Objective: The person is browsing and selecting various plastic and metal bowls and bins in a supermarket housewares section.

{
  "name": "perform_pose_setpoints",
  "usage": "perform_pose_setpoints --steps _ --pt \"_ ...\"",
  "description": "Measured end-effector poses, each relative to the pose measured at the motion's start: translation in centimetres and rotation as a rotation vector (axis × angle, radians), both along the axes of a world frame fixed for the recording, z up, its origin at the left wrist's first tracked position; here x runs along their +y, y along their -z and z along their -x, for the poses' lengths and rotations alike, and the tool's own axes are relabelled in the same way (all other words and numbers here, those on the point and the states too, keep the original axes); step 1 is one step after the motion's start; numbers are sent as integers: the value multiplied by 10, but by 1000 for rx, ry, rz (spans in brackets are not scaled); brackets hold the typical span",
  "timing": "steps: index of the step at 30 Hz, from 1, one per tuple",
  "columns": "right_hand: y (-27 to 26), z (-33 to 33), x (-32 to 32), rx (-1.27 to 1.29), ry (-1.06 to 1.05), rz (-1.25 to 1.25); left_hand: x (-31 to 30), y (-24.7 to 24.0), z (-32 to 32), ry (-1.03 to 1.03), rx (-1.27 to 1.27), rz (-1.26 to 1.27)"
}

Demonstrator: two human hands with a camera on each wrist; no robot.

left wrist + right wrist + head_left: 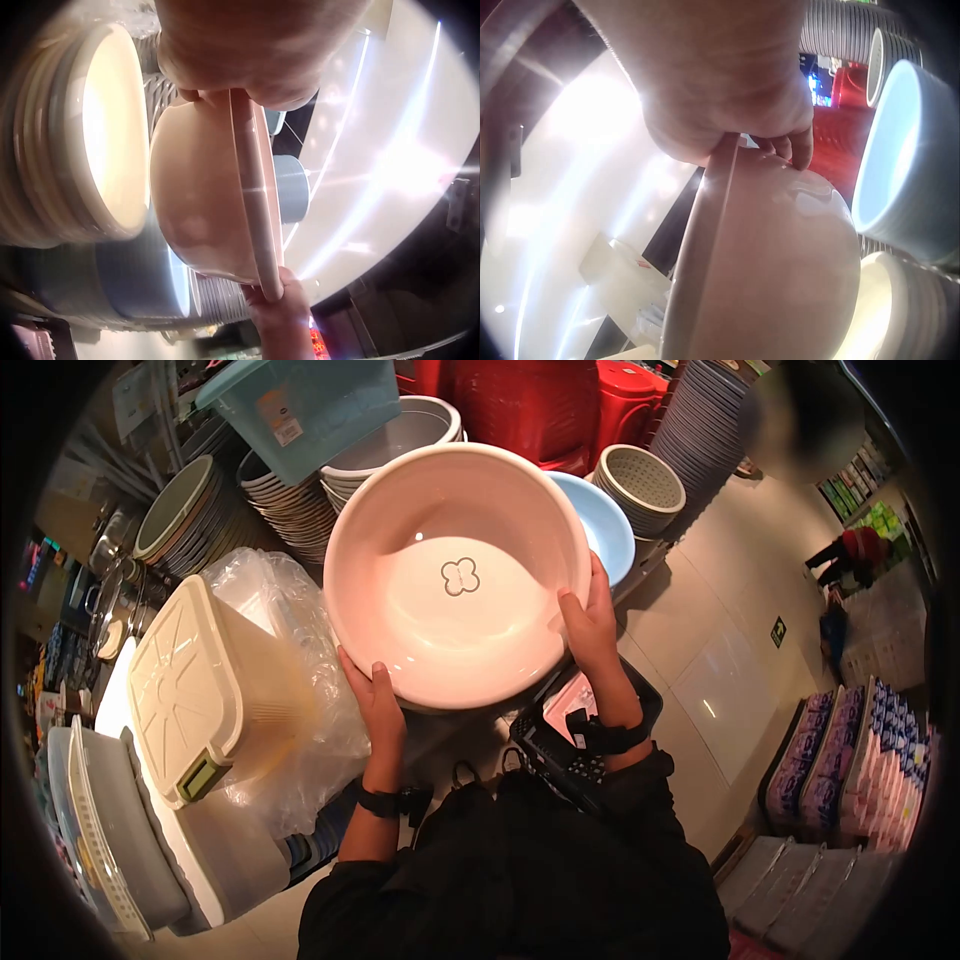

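A round pink basin (470, 650) with a flower-shaped mark on its inner bottom is held up in front of the body, its inside facing the head camera. My left hand (376, 705) grips the rim at the lower left, thumb on the inner side. At the right edge my right hand (592, 622) grips the rim the same way. In the right wrist view, fingers (801, 150) of that hand curl against the basin's outer wall. The left wrist view shows the basin (206, 187) side-on between both hands.
Behind it stand a light blue basin (605, 530), stacked beige baskets (640, 485), stacked buckets (165, 520) and a teal bin (300, 410). A cream lidded box (185, 680) in plastic wrap sits left. A black shopping basket (640, 710) is below the right forearm. Tiled floor (710, 660) lies right.
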State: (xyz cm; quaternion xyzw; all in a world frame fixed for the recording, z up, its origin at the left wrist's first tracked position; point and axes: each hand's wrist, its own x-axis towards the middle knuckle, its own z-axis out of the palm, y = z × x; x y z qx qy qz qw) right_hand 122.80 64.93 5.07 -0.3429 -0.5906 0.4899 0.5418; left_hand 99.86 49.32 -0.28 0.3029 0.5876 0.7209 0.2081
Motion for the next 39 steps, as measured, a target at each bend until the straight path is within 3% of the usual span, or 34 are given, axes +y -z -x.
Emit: perform_pose_setpoints --steps 2,6,9,15,20,22,24,28,31,34,39 --pt "-7 -27 -21 139 37 25 -5 -15 -11 161 -25 -50" --pt "-13 -88 -75 83 304 35 -6 -43 -50 354 8 -2" --pt "2 -139 -111 42 518 45 -4 -44 -79 620 -30 41" --pt "52 -231 -151 75 746 210 38 10 -151 951 -60 122" --pt "148 -295 -151 139 818 341 85 76 -200 1168 -152 326" --pt "184 -307 -148 131 805 462 99 113 -210 1182 -196 324" --pt "223 -315 -144 176 801 543 111 140 -212 1249 -166 502" --pt "293 -319 -134 39 831 733 117 194 -222 1222 -184 636" --pt "326 -309 -128 154 791 924 120 227 -224 1127 -254 871" --pt "356 -297 -124 274 822 882 126 263 -221 1070 -275 1131" --pt "410 -289 -120 335 843 1047 137 308 -223 1074 -273 1142"
